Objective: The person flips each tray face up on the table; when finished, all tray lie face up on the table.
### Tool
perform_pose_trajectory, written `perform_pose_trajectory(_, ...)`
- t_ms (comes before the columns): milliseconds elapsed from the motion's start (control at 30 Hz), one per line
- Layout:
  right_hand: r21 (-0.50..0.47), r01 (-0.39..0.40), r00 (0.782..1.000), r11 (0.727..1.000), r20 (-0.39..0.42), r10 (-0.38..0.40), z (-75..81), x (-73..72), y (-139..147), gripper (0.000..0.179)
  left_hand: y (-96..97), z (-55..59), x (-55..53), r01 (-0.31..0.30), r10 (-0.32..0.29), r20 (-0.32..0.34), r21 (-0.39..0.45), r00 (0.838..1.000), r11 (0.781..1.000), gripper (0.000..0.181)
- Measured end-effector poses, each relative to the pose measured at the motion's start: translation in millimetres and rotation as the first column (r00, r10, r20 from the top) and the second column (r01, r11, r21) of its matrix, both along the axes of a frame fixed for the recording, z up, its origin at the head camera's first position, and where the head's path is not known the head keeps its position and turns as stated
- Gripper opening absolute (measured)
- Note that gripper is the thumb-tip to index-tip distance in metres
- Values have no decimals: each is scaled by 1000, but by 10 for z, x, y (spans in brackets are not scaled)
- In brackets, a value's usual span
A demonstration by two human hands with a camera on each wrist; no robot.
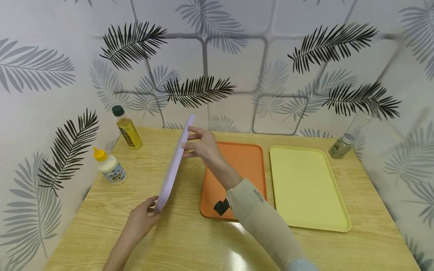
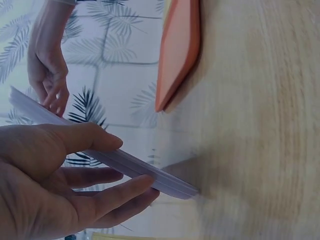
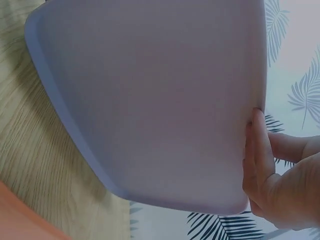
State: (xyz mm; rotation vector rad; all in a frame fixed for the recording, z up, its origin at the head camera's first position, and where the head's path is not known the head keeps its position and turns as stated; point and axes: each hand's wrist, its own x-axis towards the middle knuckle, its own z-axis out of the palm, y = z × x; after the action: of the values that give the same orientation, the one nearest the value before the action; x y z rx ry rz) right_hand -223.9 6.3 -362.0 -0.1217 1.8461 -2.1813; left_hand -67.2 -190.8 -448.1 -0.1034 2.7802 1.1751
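Observation:
A pale purple tray (image 1: 174, 165) stands tilted on edge above the left part of the table, seen nearly edge-on from the head. My left hand (image 1: 140, 220) grips its near end, thumb on one side and fingers on the other, as the left wrist view shows of the tray's rim (image 2: 130, 165). At the far end my right hand (image 1: 203, 145) holds the edge between thumb and fingers. The right wrist view shows the tray's broad flat face (image 3: 150, 100) and raised border, with the right hand (image 3: 280, 185) at its side.
An orange tray (image 1: 242, 162) lies right of the purple one, and a yellow tray (image 1: 308, 188) beyond it. A bottle of yellow oil (image 1: 129, 131) and a white bottle with yellow cap (image 1: 112, 169) stand at left. A small jar (image 1: 341, 146) is at back right, near the patterned wall.

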Motion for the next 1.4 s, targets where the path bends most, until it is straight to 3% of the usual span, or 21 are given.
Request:
perform_pose_trajectory(133,-28,19,1000,999,2,-19,37,2,-90,66,43,83,38,-11,11,-54,1,998,1000,54)
perform_pose_trajectory(367,-84,52,998,995,29,-50,84,5,-216,73,123,269,98,-38,41,-75,35,996,999,61)
perform_pose_trajectory(500,-105,54,998,993,48,-49,103,3,-263,77,165,349,143,-62,74,-161,80,984,995,71)
perform_pose_trajectory(667,-127,55,996,990,71,-46,118,7,-304,77,206,446,200,-65,87,-288,86,954,994,93)
perform_pose_trajectory(800,-122,48,997,991,64,-40,128,12,-329,75,241,529,223,-62,99,-353,117,930,991,97)
perform_pose_trajectory(900,-111,45,997,993,62,-38,130,15,-345,74,264,586,234,-46,96,-427,126,899,991,88)
perform_pose_trajectory(1067,-97,48,997,994,65,-42,124,18,-354,72,289,635,243,-40,71,-538,69,840,997,63)
perform_pose_trajectory(1300,-91,33,999,995,44,-29,115,24,-337,69,328,655,233,-77,119,-598,95,793,992,49)
perform_pose_trajectory(1400,-33,26,999,999,20,-26,59,25,-286,57,345,663,229,-79,117,-617,89,778,993,48)
